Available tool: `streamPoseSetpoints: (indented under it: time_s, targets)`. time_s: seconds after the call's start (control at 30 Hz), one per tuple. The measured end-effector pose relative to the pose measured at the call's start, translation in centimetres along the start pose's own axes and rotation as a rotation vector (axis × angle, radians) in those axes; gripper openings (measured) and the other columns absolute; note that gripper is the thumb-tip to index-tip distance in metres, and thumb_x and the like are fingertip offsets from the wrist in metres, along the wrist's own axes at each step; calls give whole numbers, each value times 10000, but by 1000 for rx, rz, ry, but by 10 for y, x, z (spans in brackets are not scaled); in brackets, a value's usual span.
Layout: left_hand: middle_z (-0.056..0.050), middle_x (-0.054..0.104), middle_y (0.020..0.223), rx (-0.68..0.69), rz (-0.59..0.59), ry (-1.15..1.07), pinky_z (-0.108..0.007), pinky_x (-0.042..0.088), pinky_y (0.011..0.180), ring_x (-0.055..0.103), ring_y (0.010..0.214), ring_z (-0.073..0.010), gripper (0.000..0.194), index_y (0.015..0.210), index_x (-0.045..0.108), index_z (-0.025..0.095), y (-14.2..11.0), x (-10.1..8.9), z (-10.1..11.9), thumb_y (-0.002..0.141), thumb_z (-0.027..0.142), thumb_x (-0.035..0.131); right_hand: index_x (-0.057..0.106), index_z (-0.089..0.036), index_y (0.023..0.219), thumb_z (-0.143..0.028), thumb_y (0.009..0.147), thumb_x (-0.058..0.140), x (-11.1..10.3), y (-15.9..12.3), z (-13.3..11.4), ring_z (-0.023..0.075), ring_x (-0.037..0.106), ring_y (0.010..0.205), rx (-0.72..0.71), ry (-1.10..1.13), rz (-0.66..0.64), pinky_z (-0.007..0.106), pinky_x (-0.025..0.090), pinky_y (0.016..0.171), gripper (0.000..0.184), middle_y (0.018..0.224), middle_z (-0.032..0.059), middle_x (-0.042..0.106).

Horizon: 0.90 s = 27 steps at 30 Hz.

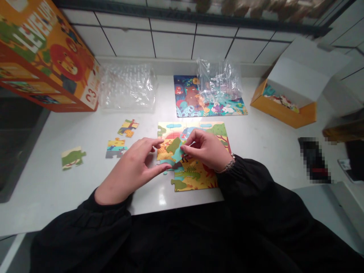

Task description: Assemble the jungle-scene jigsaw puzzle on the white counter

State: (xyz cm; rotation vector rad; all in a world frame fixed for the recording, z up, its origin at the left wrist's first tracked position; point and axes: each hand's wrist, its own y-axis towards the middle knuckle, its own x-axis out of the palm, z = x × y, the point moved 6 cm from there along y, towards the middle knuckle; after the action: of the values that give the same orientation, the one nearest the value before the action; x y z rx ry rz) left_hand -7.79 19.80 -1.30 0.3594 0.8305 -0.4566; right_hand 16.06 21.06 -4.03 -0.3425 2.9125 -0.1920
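Observation:
Between thumb and fingers, my right hand pinches a green and light-blue puzzle piece above a partly assembled jigsaw puzzle. The puzzle shows colourful animals on a yellow ground, and its lower left corner is open. My left hand is at the puzzle's left edge, thumb and fingers apart, holding nothing. Left of that hand lie loose pieces: a yellow and grey puzzle piece, a puzzle piece with a tree and a green puzzle piece. My hands hide part of the puzzle's middle.
A tall orange box stands at the back left beside a clear plastic bag. Behind the puzzle lies a dark-blue finished puzzle, partly under another plastic bag. An open yellow box with pieces inside is at the right.

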Motion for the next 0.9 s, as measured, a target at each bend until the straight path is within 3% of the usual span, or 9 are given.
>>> streamPoseSetpoints:
  time_s: [0.17, 0.4, 0.7, 0.77, 0.9]
  targets:
    - [-100, 645, 1436, 88, 1, 12, -423, 518, 1122, 644, 1301, -297, 801, 1578, 506, 252, 2, 7, 9, 949, 579, 877, 605, -253, 922, -451, 842, 928, 10, -1, 2, 171, 761, 750, -6, 103, -60, 310, 594, 654, 388, 905, -19, 732]
    - [-87, 674, 1391, 133, 60, 30, -403, 535, 1102, 658, 1281, -271, 552, 1482, 560, 229, 6, 21, 20, 1007, 304, 830, 552, -240, 918, -424, 870, 900, 16, 1, 7, 127, 659, 719, -74, 87, -159, 273, 542, 649, 397, 846, -35, 655]
    - [-89, 659, 1490, 122, 14, -36, -404, 543, 1127, 661, 1334, -260, 667, 1606, 509, 261, 1, 18, 21, 1034, 427, 810, 608, -236, 1147, -323, 934, 827, 14, 0, -3, 126, 627, 723, -167, 84, -131, 290, 510, 662, 318, 903, -24, 659]
    - [-85, 671, 1468, 100, 12, -64, -386, 570, 1069, 690, 1275, -247, 711, 1659, 467, 286, -1, 18, 21, 1044, 425, 795, 594, -241, 1220, -321, 944, 824, 13, 0, -4, 134, 635, 732, -159, 123, -127, 294, 510, 664, 369, 888, -30, 658]
    - [-39, 732, 1219, 57, -14, -88, -340, 596, 875, 734, 996, -204, 860, 1759, 335, 340, -4, 23, 16, 1038, 392, 802, 572, -249, 1309, -339, 915, 870, 11, 1, -2, 148, 671, 796, -123, 197, -114, 302, 537, 692, 501, 932, -19, 677]
